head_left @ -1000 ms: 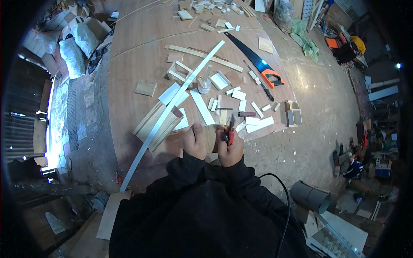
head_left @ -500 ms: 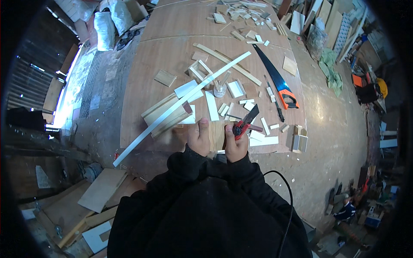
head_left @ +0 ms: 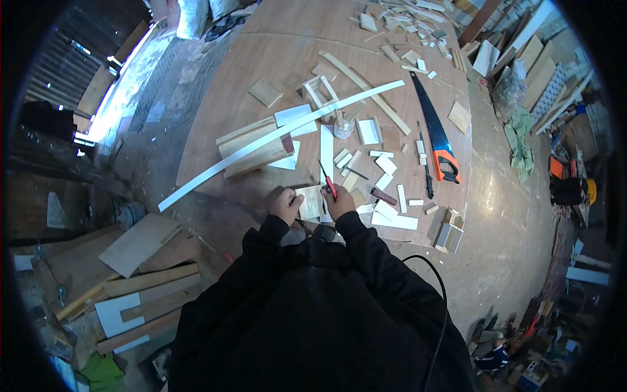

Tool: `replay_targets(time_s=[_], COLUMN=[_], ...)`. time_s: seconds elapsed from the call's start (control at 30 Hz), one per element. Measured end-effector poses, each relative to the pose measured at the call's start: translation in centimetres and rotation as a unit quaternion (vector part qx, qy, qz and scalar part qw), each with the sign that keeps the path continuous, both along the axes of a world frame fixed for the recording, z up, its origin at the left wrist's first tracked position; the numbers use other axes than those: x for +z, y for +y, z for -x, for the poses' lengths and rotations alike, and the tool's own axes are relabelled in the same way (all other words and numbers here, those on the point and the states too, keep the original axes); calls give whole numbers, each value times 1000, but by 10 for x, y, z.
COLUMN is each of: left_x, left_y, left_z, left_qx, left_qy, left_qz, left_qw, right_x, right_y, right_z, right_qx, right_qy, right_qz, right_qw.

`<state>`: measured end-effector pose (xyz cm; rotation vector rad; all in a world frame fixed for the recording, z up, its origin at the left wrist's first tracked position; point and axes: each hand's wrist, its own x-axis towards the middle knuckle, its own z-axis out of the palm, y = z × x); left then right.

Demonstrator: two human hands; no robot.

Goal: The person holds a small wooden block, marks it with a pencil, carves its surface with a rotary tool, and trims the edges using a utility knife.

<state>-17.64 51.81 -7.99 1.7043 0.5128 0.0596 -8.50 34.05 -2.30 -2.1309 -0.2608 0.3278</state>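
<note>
My left hand [head_left: 285, 206] is closed on the left edge of a small pale wooden board [head_left: 309, 203], held low at the near edge of the table. At the board's right side, my right hand [head_left: 341, 205] is closed around a red-handled knife [head_left: 330, 187]. Its dark blade points up and away from me, seen nearly edge-on. Just beyond my hands lies a long white strip [head_left: 326, 150]. A dark reddish wooden block [head_left: 383, 195] rests to the right of my right hand.
A long white batten [head_left: 274, 145] slants across a grooved wooden piece [head_left: 251, 145]. A jar [head_left: 343, 127] stands mid-table. An orange-handled saw [head_left: 434, 134] lies right, beside a thin black-handled tool [head_left: 425, 163]. Small offcuts [head_left: 385, 163] are scattered about. Loose boards [head_left: 140, 245] lie at lower left.
The knife has turned from slanting right to pointing up and slightly left. The board has tilted and moved left with my hands. The whole view has shifted and turned.
</note>
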Motion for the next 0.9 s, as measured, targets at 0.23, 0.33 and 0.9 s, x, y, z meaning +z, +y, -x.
replay_targets(time_s=[0.23,0.33,0.9], left_x=[-38,-46,-22], left_y=[16,33,76], left_z=[5,11,2], left_qx=[123,175,-216], left_qy=[131,130,91], left_qz=[18,138,-375], left_qw=[984,966,897], right_x=[-26,-15,-3], right_y=[-11,-3,79], right_z=[3,12,29], right_qx=[100,171,251], right_qy=[46,75,51], right_qz=[135,141,247], right_qw=[985,972,935])
